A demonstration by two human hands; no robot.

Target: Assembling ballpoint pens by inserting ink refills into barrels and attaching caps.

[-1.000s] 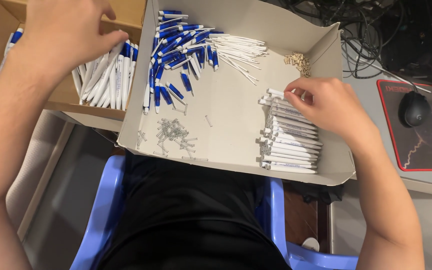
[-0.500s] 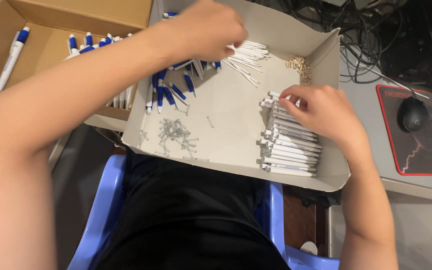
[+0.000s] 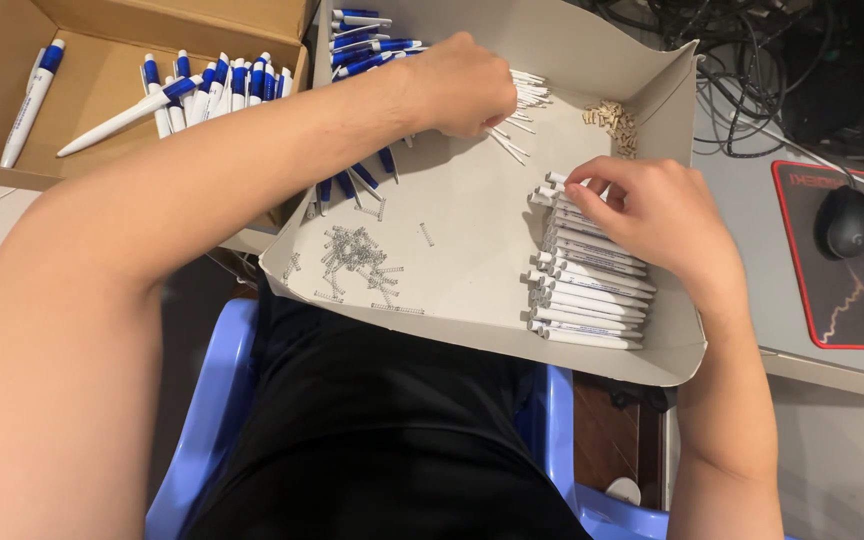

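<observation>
A shallow grey cardboard tray [image 3: 472, 310] rests across my lap. My left hand [image 3: 460, 85] reaches over it to the pile of thin white pen refills [image 3: 522, 100] at the tray's far side, its fingers curled down onto them. Whether it grips one is hidden. My right hand [image 3: 652, 210] rests on the stack of white pen barrels [image 3: 587, 290] at the tray's right, pinching the top barrel [image 3: 557, 181]. Blue pen caps [image 3: 357, 40] lie at the tray's far left, and small metal springs [image 3: 357, 262] are scattered near its front left.
A brown cardboard box [image 3: 102, 100] at the left holds assembled white-and-blue pens [image 3: 207, 85]. A little heap of small tan parts [image 3: 614, 118] lies in the tray's far right corner. A black mouse [image 3: 845, 222] sits on a red-edged mat at right, cables behind. Blue plastic chair [image 3: 212, 400] below.
My left hand has come out of the brown box and swung right across the tray to the white refills. My right hand has stayed on the barrel stack.
</observation>
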